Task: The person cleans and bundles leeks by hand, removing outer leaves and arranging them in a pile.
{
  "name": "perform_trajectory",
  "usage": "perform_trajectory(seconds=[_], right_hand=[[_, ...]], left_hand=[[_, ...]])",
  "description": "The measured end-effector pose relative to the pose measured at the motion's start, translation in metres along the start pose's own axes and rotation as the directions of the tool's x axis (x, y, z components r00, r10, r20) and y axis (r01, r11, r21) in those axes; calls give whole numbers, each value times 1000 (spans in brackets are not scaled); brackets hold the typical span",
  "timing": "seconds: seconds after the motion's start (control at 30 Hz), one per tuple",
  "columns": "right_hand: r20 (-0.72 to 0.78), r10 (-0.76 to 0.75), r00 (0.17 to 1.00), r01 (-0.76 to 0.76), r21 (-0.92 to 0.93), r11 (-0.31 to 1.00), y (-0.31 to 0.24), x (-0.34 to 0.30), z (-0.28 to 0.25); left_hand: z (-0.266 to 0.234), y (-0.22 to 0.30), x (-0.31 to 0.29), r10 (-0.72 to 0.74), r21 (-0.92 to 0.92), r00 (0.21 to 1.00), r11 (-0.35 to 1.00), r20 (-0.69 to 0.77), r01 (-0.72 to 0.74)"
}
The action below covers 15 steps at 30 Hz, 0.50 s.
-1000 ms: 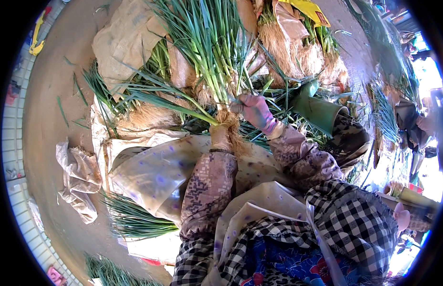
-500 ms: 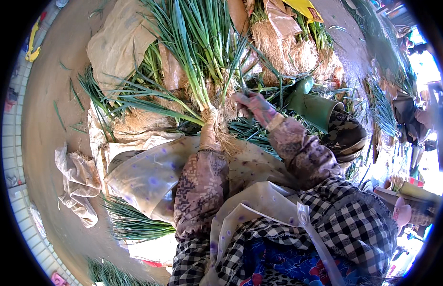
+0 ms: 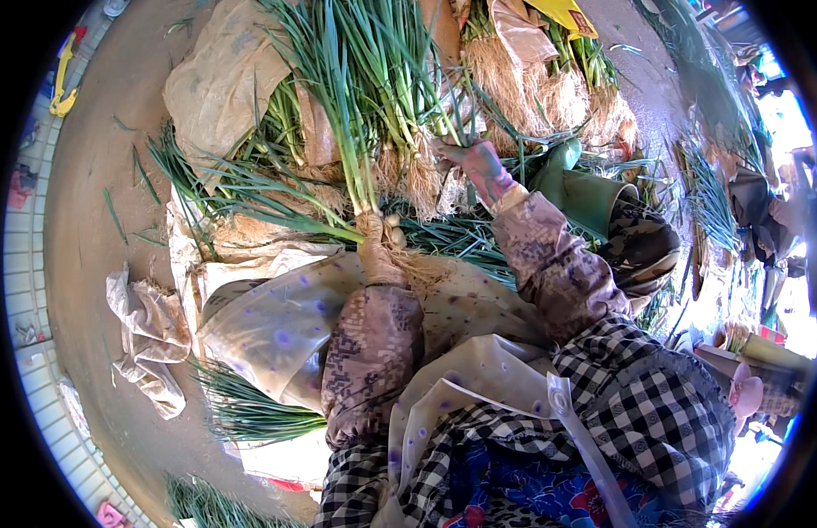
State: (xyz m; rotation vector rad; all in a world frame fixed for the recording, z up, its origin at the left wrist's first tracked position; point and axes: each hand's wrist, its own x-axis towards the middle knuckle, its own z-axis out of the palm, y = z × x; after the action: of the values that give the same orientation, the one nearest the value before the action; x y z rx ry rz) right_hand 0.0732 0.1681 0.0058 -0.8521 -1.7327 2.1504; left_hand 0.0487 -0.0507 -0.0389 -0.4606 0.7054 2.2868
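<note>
My left hand [image 3: 370, 236] is wrapped round a bunch of green onions [image 3: 360, 180] just above their pale bulbs. Long green leaves rise away from me, and stringy roots hang to the right of the fist. Farther out, my right hand [image 3: 484, 169] is closed at the fingertips on a green onion stalk at the right side of the pile [image 3: 399, 106]. The fingertips are partly hidden among leaves and roots. Both forearms wear camouflage sleeves. Across my lap lies a clear plastic apron [image 3: 281, 330] with purple dots.
Rooted onion bundles [image 3: 549, 92] lie at the far right beside brown wrapping. A green rubber boot [image 3: 575, 189] stands right of my right hand. Tan sacking [image 3: 219, 84] covers onions at the far left. A crumpled sack [image 3: 149, 339] lies on the brown floor [image 3: 96, 264].
My right hand has moved away from me, from beside the held bunch to a stalk at the pile. My left hand has lowered slightly towards me, still gripping its green onions.
</note>
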Motion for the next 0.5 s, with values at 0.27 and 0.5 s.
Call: perform_trajectory(seconds=[0.27,0.5], right_hand=[[159,-15,987,16,-5,1000,-42,30,76],[259,112,959,-74,-153,986,-61,36,64]], left_hand=[[36,3,-32,-40,211,963,977,268,-18],[49,1,-35,171,186,985,968,13,-171]])
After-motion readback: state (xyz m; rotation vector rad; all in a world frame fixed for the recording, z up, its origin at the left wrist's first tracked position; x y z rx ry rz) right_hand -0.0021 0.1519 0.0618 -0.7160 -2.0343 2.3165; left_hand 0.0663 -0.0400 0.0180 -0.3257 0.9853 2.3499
